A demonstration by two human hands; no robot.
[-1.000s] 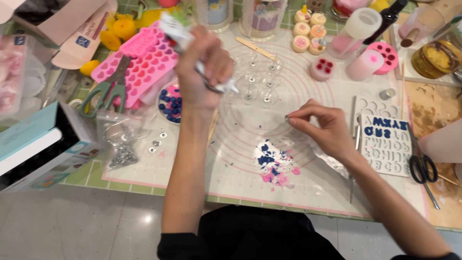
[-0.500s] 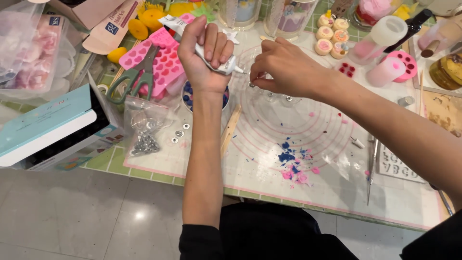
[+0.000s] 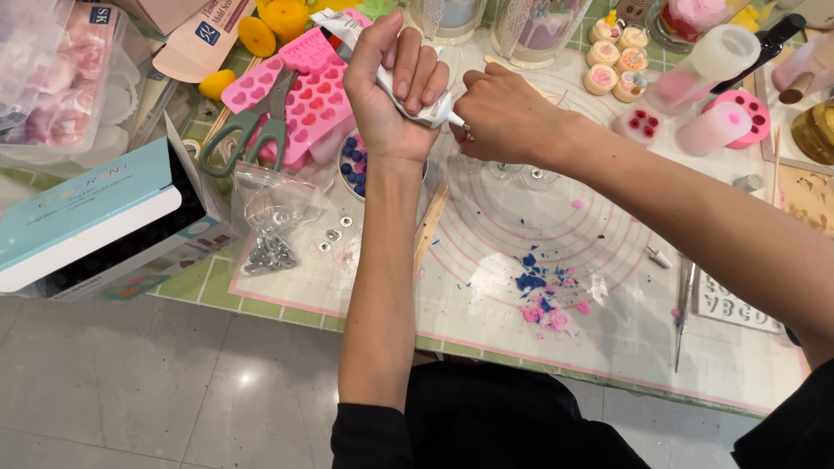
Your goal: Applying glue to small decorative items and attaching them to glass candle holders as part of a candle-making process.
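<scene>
My left hand [image 3: 395, 87] is clenched around a white squeeze tube [image 3: 417, 108], held above the white silicone mat [image 3: 486, 287]. My right hand [image 3: 504, 117] meets the tube's nozzle, fingers pinched at its tip; what they hold is too small to tell. Below the hands, small clear cups [image 3: 521, 174] stand on the mat. Blue and pink crumbs [image 3: 543, 300] lie in the middle of the mat. A small dish of blue beads [image 3: 354, 165] sits just left of my left wrist.
A pink heart mould [image 3: 317, 91] with green-handled scissors [image 3: 252, 130] lies at the left, next to a teal box [image 3: 87, 217] and a bag of metal bits [image 3: 269, 234]. Tweezers [image 3: 684, 313], a letter mould [image 3: 738, 308], pink cylinders [image 3: 712, 130] and small cupcake figures [image 3: 612, 61] lie right.
My right hand rose from the mat's right side to the tube's nozzle. The left hand kept its grip on the tube. The camera has moved closer and shifted right.
</scene>
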